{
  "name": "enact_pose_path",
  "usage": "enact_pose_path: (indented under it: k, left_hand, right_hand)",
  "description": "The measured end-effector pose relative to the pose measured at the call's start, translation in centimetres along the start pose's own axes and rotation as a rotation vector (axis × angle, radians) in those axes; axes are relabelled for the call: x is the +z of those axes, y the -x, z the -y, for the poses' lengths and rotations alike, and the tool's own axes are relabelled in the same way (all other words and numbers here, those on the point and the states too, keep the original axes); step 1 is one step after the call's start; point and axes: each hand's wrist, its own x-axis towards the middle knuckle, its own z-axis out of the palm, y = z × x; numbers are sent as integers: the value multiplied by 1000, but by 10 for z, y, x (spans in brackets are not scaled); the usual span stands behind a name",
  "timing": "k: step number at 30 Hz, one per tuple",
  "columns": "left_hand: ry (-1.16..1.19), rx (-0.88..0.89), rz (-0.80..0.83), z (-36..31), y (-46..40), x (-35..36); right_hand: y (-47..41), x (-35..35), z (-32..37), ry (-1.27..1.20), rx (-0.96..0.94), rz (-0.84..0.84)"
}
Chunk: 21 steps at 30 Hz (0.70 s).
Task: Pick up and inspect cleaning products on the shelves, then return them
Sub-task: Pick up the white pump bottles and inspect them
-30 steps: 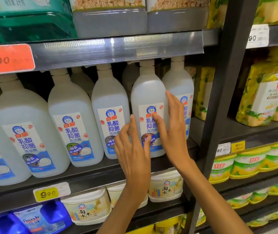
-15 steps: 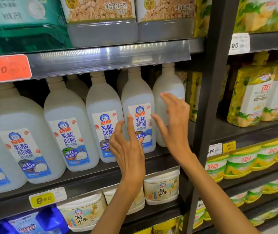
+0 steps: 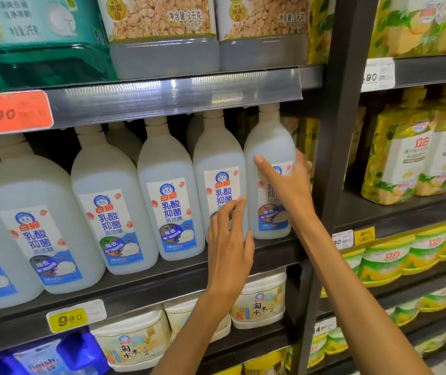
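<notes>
A row of white dish-soap bottles with blue cat labels stands on the dark middle shelf [image 3: 146,285]. My right hand [image 3: 288,186] wraps the rightmost bottle [image 3: 269,139] at label height, with the thumb across its front and the fingers round its right side. That bottle stands upright on the shelf. My left hand [image 3: 228,247] is open with straight fingers. Its fingertips touch the lower label of the neighbouring bottle [image 3: 217,155], just left of the gripped one.
A dark upright post [image 3: 333,147] stands right of the gripped bottle. Yellow refill pouches [image 3: 395,158] fill the bay beyond it. The upper shelf edge [image 3: 173,93] hangs just over the bottle caps. White tubs [image 3: 259,301] sit on the shelf below.
My right hand has moved from in front of the bottles onto the rightmost one and closed round it. My left hand has shifted right and up to the neighbouring bottle's label.
</notes>
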Motion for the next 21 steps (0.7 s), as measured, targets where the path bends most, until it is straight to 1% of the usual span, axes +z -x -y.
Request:
enact_pose_path:
  k: [4,9,15,18,21]
  left_hand:
    - [39,-24,-13,0,-4,0]
    - [66,-32,-22,-4,-8,-1]
    - [148,-39,-16,-8,-6,-1]
    - [255,-65,8,-11,-4,0]
    - [403,-141,58,-11,-1,-3]
  right_hand:
    - [17,-1,8,-17,-35,-40]
    - [33,-2,12,87,-92,-72]
    - [65,8,7,142,-212,-224]
    - [75,12,2,121,-284,-313]
    - [78,7,2,114,-277,-312]
